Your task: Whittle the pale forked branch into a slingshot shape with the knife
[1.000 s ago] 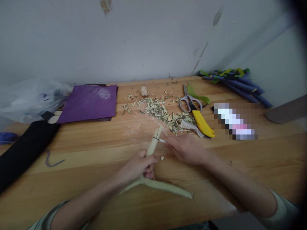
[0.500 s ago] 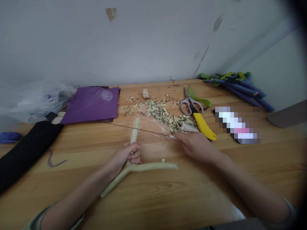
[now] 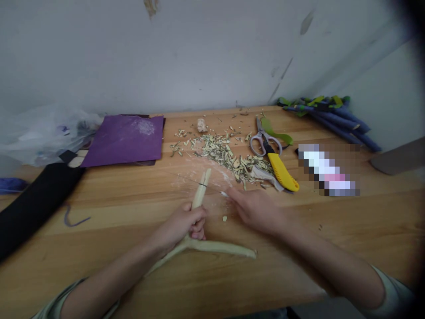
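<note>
My left hand is closed around one arm of a peeled, forked wooden branch. That arm rises tilted from the fist, and a thin dark line crosses it near its tip. The other arm stretches right over the table, and the third limb passes below my left forearm. My right hand, fingers pinched, has hold of a white-ended thin dark rod, which looks like a slim file. The rod lies across the branch near its top; its far part is blurred.
Wood shavings are heaped beyond my hands. Scissors and a yellow-handled cutter lie beside them. Purple sandpaper sheets and a plastic bag are at left. Bundled blue-grey sticks sit at back right, near a pixelated object.
The branch has shifted right and turned slightly in my left hand. My right hand has moved left with the rod, bringing its white end closer to the branch.
</note>
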The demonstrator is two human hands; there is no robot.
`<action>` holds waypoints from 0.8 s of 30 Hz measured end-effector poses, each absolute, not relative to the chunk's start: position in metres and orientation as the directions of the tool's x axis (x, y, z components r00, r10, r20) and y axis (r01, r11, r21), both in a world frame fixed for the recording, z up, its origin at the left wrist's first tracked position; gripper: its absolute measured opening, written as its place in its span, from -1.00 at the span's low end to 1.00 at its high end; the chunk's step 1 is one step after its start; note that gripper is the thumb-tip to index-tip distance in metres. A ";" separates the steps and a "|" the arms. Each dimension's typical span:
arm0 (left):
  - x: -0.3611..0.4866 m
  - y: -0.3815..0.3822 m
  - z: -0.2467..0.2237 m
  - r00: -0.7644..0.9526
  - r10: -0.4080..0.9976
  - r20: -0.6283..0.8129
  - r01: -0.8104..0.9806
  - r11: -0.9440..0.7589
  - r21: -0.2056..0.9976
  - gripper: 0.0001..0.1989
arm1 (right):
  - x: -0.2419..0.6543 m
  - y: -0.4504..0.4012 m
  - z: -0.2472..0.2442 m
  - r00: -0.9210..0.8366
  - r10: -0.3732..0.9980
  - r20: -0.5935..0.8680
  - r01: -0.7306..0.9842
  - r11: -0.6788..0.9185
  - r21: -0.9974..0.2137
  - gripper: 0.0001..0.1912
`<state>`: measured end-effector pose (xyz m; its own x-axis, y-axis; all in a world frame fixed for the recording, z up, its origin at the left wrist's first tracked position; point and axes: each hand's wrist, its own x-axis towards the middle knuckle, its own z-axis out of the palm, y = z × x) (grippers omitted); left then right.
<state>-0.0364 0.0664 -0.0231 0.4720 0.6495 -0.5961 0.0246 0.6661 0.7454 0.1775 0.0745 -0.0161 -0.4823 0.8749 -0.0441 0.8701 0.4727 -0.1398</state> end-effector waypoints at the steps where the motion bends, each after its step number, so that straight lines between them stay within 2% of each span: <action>1: -0.036 0.067 -0.023 0.470 0.646 -0.602 0.044 0.664 0.746 -0.64 | 0.178 0.075 -0.015 -0.478 0.877 -0.044 0.870 0.466 -0.161 -0.69; 6: -0.033 0.069 -0.020 0.490 0.612 -0.621 0.090 0.673 0.734 -0.62 | 0.189 0.080 -0.010 -0.578 0.814 -0.049 0.776 0.530 -0.342 -0.74; 11: -0.029 0.064 -0.020 0.480 0.632 -0.608 0.100 0.650 0.754 -0.63 | 0.170 0.071 -0.020 -0.479 0.878 0.018 0.846 0.467 -0.257 -0.71; 14: -0.034 0.067 -0.022 0.492 0.641 -0.589 0.076 0.643 0.762 -0.63 | 0.176 0.075 -0.019 -0.505 0.863 -0.022 0.840 0.485 -0.244 -0.71; 18: -0.041 0.074 -0.023 0.475 0.676 -0.564 -0.014 0.646 0.763 -0.65 | 0.195 0.082 -0.011 -0.516 0.852 -0.088 0.833 0.475 -0.285 -0.73; 22: -0.035 0.069 -0.022 0.510 0.616 -0.600 0.098 0.652 0.752 -0.63 | 0.179 0.074 -0.014 -0.497 0.868 -0.019 0.840 0.475 -0.262 -0.71; 24: -0.031 0.064 -0.021 0.519 0.589 -0.619 0.142 0.655 0.742 -0.62 | 0.170 0.071 -0.013 -0.516 0.857 0.010 0.816 0.495 -0.297 -0.69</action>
